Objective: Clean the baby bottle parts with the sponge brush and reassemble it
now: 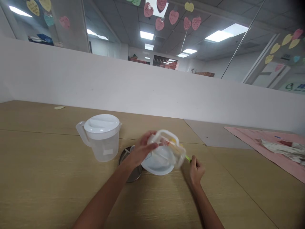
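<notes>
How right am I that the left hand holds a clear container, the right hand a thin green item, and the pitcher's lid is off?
Not quite: the head view shows the pitcher with its lid on. The left hand holds a clear container, the right hand a thin green item.

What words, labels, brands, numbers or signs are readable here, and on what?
None readable.
Heart-shaped notes: handwriting, too small and blurred.
Sign at the right edge: green logo and blue lettering, blurred and cut off.
Label on the pitcher: no print can be made out.
Container at the left hand: blurred, no text legible.
</notes>
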`<state>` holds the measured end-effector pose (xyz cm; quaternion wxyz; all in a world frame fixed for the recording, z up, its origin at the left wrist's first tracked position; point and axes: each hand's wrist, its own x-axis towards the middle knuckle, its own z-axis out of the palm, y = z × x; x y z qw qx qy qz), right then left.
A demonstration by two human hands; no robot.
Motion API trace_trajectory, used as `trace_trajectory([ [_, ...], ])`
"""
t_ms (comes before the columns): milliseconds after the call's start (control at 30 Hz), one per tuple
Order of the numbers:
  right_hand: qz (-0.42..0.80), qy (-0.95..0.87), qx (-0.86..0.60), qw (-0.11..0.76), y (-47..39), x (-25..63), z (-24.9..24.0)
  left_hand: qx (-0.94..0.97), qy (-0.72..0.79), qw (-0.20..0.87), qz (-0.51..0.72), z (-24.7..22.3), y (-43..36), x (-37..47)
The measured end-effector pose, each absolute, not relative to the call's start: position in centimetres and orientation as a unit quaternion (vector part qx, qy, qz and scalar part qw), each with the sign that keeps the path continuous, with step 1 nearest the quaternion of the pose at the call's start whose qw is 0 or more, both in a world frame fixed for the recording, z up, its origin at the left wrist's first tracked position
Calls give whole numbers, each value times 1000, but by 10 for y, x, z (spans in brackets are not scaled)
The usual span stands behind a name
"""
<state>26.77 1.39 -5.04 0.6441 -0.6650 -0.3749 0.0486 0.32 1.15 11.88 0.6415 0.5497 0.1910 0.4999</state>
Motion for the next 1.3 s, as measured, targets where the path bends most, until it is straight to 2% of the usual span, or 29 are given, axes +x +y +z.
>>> trace_trajectory([
  [100, 50, -347, -690, 633, 15, 269, -50, 457, 213, 646, 573, 111, 23, 10],
  [167, 53, -348, -688, 635, 16, 269, -49, 472, 282, 586, 596, 108, 27, 11],
  [267, 36, -360, -657, 661, 14, 268, -48, 575, 420, 357, 605, 102, 31, 4],
  [367, 7, -394, -620, 679, 10, 267, -49, 738, 447, 65, 501, 94, 37, -3],
  [467, -25, -461, -604, 650, 8, 265, -53, 834, 405, -74, 367, 83, 44, -3],
  [667, -128, -587, -552, 579, 9, 257, -62, 875, 391, -94, 267, 73, 46, 5],
  [1000, -328, -658, -511, 445, 6, 248, -57, 899, 366, -189, 147, 74, 28, 25],
  [1167, -350, -690, -488, 403, 2, 223, -51, 918, 338, -169, 124, 65, 22, 41],
  [1300, -345, -693, -491, 400, 6, 242, -54, 912, 356, -159, 129, 66, 27, 34],
])
